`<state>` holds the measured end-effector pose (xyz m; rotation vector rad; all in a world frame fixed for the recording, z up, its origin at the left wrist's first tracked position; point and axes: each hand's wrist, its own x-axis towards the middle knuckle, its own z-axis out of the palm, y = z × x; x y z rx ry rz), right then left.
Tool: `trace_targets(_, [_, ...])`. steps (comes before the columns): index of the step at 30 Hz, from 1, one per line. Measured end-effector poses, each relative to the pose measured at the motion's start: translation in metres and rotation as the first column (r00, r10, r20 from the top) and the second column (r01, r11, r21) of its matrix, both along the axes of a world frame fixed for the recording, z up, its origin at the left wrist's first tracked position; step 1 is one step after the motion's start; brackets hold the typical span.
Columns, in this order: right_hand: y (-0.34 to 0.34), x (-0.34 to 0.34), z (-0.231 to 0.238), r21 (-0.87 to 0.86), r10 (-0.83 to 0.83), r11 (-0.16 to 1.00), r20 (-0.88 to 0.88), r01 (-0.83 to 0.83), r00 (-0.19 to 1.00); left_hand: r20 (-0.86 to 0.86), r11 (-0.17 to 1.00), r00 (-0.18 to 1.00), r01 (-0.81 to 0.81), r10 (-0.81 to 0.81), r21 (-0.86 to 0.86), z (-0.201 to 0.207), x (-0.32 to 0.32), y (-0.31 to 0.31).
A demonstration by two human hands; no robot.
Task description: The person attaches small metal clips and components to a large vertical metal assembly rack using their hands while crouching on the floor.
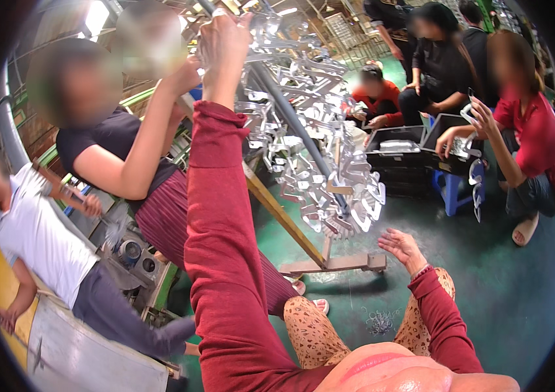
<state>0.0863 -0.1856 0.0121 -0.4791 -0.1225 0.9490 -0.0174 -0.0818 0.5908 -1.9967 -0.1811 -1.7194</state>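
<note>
Reaching up toward 11 o'clock, the left grip is by the high end of a dark pole. Its fingers are curled, but I cannot tell if they hold the pole or a metal bit. Lots of shiny silver metal bits hang around the pole, from 12 o'clock down to 3 o'clock. At 4 o'clock, the right grip is let go, with its fingers spread and nothing in it. It is near the low end of the pole, just below the last bits. At 5 o'clock, a stand foot sits on the green floor. Black boxes are at 2 o'clock, and a blue stool is at 3 o'clock. Past the stool, a person in a red shirt holds up some silver bits. At 10 o'clock, a person in a dark top has arms raised close to the left grip.
</note>
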Motion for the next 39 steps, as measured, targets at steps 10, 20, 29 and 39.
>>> trace_targets(10, [-0.076, 0.017, 0.002, 0.009, -0.176, 0.984, 0.079, 0.176, 0.981, -0.027, 0.974, 0.99, -0.144, 0.141, -0.176, -0.006, 0.036, 0.008])
trace_targets(20, [-0.095, 0.015, 0.017, 0.006, -0.202, 0.979, 0.086, 0.203, 0.976, 0.09, 0.997, 0.996, 0.024, -0.017, -0.079, 0.006, 0.066, 0.041])
trace_targets(29, [-0.097, 0.018, 0.016, -0.024, -0.207, 0.977, 0.119, 0.211, 0.971, 0.001, 0.967, 0.984, 0.177, -0.18, -0.182, 0.012, 0.062, 0.049])
trace_targets(39, [-0.094, 0.015, 0.012, -0.063, -0.208, 0.974, 0.148, 0.219, 0.967, -0.104, 0.99, 0.991, 0.067, -0.081, -0.125, 0.038, 0.044, 0.049])
